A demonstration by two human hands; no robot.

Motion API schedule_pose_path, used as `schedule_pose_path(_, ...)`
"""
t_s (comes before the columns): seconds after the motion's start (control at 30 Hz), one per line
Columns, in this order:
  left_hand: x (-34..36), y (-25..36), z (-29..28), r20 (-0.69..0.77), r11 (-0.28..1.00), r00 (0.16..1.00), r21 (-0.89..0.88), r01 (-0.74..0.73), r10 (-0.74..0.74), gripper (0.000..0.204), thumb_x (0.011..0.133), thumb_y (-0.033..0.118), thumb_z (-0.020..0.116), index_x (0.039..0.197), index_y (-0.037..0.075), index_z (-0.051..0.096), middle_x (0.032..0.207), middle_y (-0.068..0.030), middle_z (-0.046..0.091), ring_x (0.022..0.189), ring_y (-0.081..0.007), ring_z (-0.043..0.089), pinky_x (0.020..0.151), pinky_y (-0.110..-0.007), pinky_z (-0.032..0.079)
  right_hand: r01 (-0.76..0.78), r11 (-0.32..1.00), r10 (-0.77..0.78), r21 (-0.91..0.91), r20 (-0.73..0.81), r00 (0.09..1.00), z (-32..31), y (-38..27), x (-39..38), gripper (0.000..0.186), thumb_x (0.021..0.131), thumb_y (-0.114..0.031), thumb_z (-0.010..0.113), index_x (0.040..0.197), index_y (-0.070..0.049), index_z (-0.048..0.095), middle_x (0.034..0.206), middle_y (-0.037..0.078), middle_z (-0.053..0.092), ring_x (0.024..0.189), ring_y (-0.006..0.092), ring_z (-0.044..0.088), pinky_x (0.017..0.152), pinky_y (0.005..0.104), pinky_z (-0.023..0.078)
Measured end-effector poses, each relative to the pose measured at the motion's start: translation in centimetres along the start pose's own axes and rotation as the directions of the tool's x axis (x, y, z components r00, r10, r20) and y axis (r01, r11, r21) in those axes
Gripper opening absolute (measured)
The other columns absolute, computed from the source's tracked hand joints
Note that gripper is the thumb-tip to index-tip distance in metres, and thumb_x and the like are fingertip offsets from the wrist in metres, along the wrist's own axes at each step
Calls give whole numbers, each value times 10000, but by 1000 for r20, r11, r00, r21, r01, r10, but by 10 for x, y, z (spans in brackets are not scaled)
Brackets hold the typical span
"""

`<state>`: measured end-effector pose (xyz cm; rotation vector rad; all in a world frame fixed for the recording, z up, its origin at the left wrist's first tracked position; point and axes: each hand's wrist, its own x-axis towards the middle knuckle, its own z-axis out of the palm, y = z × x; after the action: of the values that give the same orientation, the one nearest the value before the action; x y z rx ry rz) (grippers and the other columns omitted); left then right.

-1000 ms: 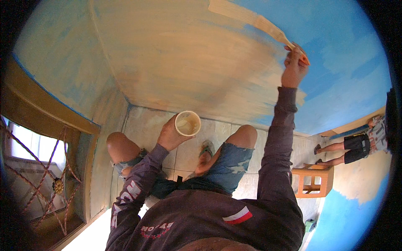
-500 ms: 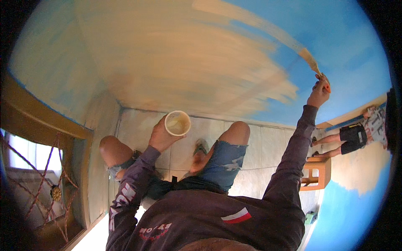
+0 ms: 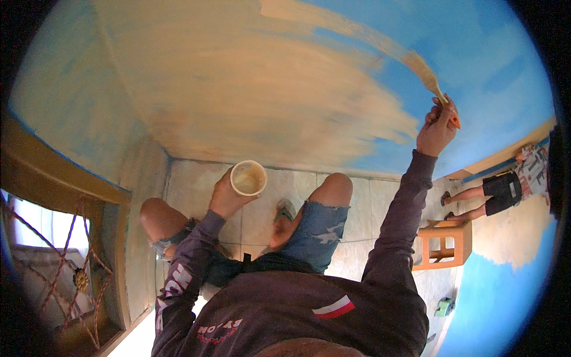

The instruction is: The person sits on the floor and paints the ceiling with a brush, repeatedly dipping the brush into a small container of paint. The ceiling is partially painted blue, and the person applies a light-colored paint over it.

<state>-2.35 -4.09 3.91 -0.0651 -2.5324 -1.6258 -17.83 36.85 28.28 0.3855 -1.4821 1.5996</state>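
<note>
My right hand (image 3: pixel 438 128) is closed round the orange-tipped handle of a paintbrush (image 3: pixel 426 74), its bristles against the wall. A band of cream paint trails from the bristles toward the upper left across the blue. The wall (image 3: pixel 250 89) is cream over its left and middle part and blue to the right, with streaky edges between. Lower down, in front of my knees, my left hand (image 3: pixel 226 196) grips a round white cup (image 3: pixel 249 178). Some pale paint shows inside it.
An orange plastic stool (image 3: pixel 443 245) stands on the tiled floor (image 3: pixel 386 193) at the right, with another person (image 3: pixel 502 189) in dark shorts beyond it. A wooden window frame with crossed rope-like bars (image 3: pixel 77 279) is at the left. A small green object (image 3: pixel 444 307) lies at lower right.
My right hand and the paintbrush have moved a little to the left along the cream band. The left hand keeps the cup in nearly the same place.
</note>
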Motion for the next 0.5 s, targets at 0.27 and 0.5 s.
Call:
schedule_pose_path(0.27,-1,0,-3,-32,999,999,20,-36,37,756,620,259,930,1259,60,577,1197,-139,661,1089,-283,657,910,-378,542,-216,958,121,190,413,903,125,-20,-57,217,984,-125,605,1151,11,633,942,131,727,587,44,454,481,188,344)
schedule_pose_path(0.5,-2,-7,-1,-43,996,998,77,-51,55,759,616,275,934,1253,56,583,1204,-138,660,1094,-281,656,917,-380,542,-36,996,77,-87,539,839,178,-9,-60,119,899,-111,722,1000,-54,749,929,51,748,661,56,572,562,205,451)
